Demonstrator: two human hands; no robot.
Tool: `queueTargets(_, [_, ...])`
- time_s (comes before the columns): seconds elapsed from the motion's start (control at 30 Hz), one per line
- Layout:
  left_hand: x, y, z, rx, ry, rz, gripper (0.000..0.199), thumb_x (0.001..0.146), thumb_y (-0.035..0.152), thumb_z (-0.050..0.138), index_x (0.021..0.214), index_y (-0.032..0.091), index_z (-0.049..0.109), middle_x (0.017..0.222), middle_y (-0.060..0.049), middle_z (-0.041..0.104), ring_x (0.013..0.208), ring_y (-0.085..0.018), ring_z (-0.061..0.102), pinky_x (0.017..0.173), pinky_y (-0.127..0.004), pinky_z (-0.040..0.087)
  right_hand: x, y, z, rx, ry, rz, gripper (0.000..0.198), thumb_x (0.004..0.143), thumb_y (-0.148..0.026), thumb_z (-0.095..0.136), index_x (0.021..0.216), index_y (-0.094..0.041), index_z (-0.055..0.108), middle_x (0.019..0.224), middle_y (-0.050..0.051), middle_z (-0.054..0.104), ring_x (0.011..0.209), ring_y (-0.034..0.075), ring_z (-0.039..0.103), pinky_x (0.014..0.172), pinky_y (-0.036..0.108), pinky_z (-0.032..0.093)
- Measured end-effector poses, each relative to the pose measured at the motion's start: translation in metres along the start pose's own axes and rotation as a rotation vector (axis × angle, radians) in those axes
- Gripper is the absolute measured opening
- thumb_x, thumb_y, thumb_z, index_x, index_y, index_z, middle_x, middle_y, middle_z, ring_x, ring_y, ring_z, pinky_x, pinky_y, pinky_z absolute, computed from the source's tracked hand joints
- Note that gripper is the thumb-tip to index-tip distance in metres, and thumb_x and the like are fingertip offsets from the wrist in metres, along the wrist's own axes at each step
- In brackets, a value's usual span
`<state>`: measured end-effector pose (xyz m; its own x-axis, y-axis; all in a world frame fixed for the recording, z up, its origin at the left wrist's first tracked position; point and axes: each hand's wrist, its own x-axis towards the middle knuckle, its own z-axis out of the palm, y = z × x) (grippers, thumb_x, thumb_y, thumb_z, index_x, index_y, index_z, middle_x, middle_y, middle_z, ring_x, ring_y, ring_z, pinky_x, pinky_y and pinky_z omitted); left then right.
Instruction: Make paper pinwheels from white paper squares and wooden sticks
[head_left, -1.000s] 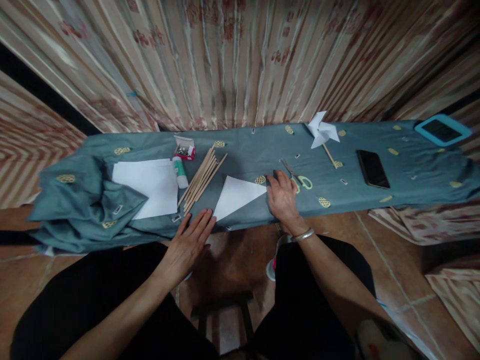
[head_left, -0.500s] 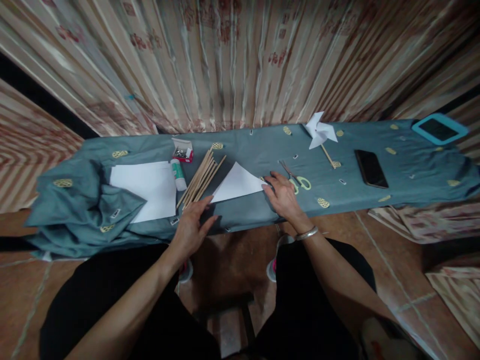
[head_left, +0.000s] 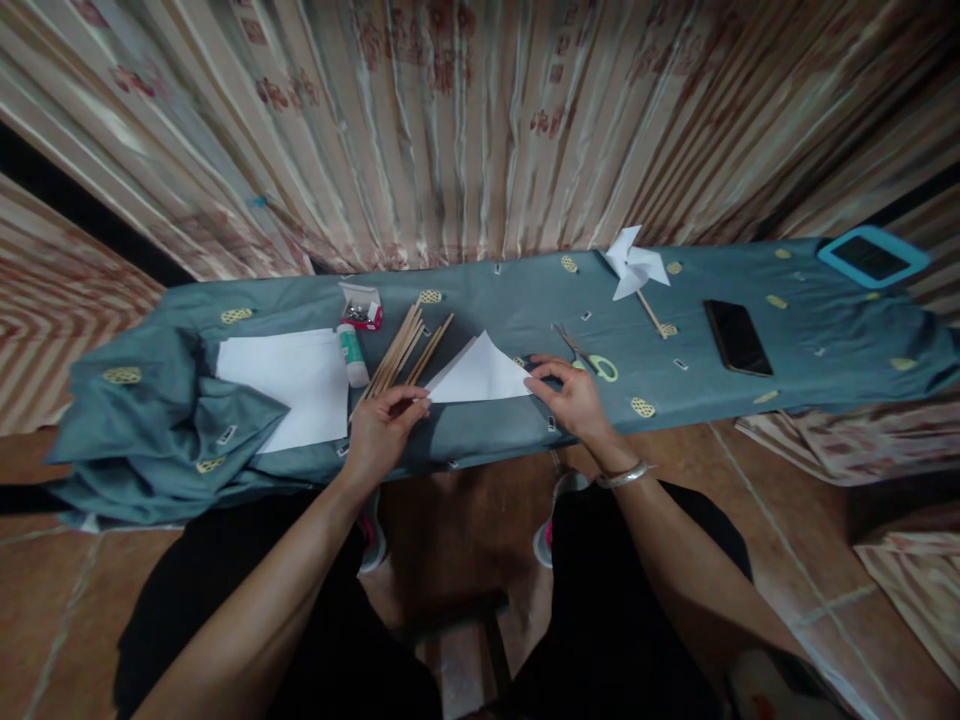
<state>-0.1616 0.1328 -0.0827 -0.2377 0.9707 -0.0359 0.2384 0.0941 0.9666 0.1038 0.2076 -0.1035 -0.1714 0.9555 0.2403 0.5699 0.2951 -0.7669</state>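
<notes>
A white sheet of paper (head_left: 484,372), folded into a triangle with its peak pointing away from me, is stretched between both hands. My left hand (head_left: 386,428) pinches its left corner between thumb and fingers. The right corner is pinched by my right hand (head_left: 570,398), which has a silver bangle at the wrist. Close beyond my left hand lie several thin wooden sticks (head_left: 397,350), now partly split into two groups. Scissors with yellow-green handles (head_left: 602,367) rest just past my right hand.
Left of the sticks are a glue stick (head_left: 352,355), a small red-and-white box (head_left: 361,308) of metal pieces, and white paper sheets (head_left: 292,385). At right lie a paper pinwheel (head_left: 634,268), a phone (head_left: 737,338) and a blue-framed tablet (head_left: 872,257). The patterned cloth (head_left: 510,440) is bunched at left.
Both hands have closed on the paper's corners, the left thumb coming up to the paper. The triangle has turned slightly and its layers show apart at the left edge. Some sticks have shifted.
</notes>
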Motion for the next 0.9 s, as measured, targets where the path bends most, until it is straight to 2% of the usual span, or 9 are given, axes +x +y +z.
queueTargets(0.2, [-0.005, 0.002, -0.002, 0.164, -0.109, 0.036, 0.022, 0.070, 0.037, 0.068, 0.080, 0.018, 0.073, 0.058, 0.000, 0.068, 0.053, -0.015, 0.061, 0.057, -0.025, 0.047, -0.010, -0.003, -0.011, -0.235, -0.035, -0.046, 0.007, 0.075, -0.026, 0.064, 0.071, -0.021, 0.067, 0.123, 0.012, 0.064, 0.112, 0.029, 0.062, 0.098, 0.046, 0.045])
queueTargets(0.27, [-0.006, 0.002, -0.003, 0.249, -0.144, 0.047, 0.021, 0.071, 0.036, 0.067, 0.081, 0.019, 0.074, 0.056, 0.001, 0.068, 0.052, -0.016, 0.061, 0.059, -0.026, 0.047, -0.013, -0.006, -0.014, -0.314, -0.036, -0.090, 0.010, 0.076, -0.024, 0.064, 0.082, -0.018, 0.070, 0.126, 0.015, 0.062, 0.117, 0.031, 0.059, 0.100, 0.048, 0.044])
queueTargets(0.3, [-0.006, 0.001, -0.003, 0.282, -0.156, 0.049, 0.021, 0.072, 0.036, 0.067, 0.082, 0.019, 0.074, 0.056, 0.001, 0.068, 0.052, -0.016, 0.061, 0.059, -0.026, 0.047, -0.015, -0.008, -0.014, -0.347, -0.039, -0.123, 0.017, 0.078, -0.024, 0.063, 0.093, -0.017, 0.070, 0.128, 0.016, 0.060, 0.120, 0.031, 0.056, 0.102, 0.048, 0.042])
queueTargets(0.4, [-0.005, -0.001, -0.004, 0.345, -0.178, 0.048, 0.023, 0.074, 0.037, 0.065, 0.084, 0.019, 0.074, 0.055, 0.001, 0.068, 0.053, -0.016, 0.062, 0.061, -0.026, 0.046, -0.020, -0.019, -0.012, -0.430, -0.067, -0.245, 0.037, 0.089, -0.024, 0.052, 0.123, -0.014, 0.059, 0.138, 0.018, 0.052, 0.131, 0.030, 0.045, 0.107, 0.049, 0.037])
queueTargets(0.53, [-0.002, -0.003, -0.004, 0.374, -0.183, 0.050, 0.025, 0.076, 0.040, 0.063, 0.085, 0.019, 0.073, 0.057, 0.000, 0.069, 0.053, -0.016, 0.062, 0.057, -0.026, 0.044, -0.026, -0.031, -0.002, -0.496, -0.179, -0.352, 0.038, 0.095, -0.022, 0.040, 0.129, -0.016, 0.056, 0.145, 0.016, 0.046, 0.137, 0.028, 0.038, 0.108, 0.048, 0.035])
queueTargets(0.7, [-0.002, -0.001, -0.004, 0.367, -0.192, 0.033, 0.025, 0.075, 0.041, 0.062, 0.083, 0.019, 0.073, 0.055, 0.001, 0.068, 0.054, -0.016, 0.062, 0.057, -0.026, 0.044, -0.030, -0.031, 0.007, -0.518, -0.224, -0.303, 0.036, 0.096, -0.023, 0.041, 0.125, -0.013, 0.060, 0.138, 0.019, 0.053, 0.130, 0.029, 0.046, 0.104, 0.048, 0.039])
queueTargets(0.9, [-0.001, 0.001, -0.002, 0.227, -0.157, 0.006, 0.024, 0.070, 0.038, 0.067, 0.083, 0.019, 0.072, 0.054, 0.002, 0.068, 0.051, -0.016, 0.062, 0.056, -0.026, 0.045, -0.028, -0.026, 0.007, -0.421, -0.212, -0.248, 0.037, 0.095, -0.028, 0.042, 0.127, -0.016, 0.059, 0.137, 0.016, 0.054, 0.128, 0.029, 0.048, 0.105, 0.047, 0.040])
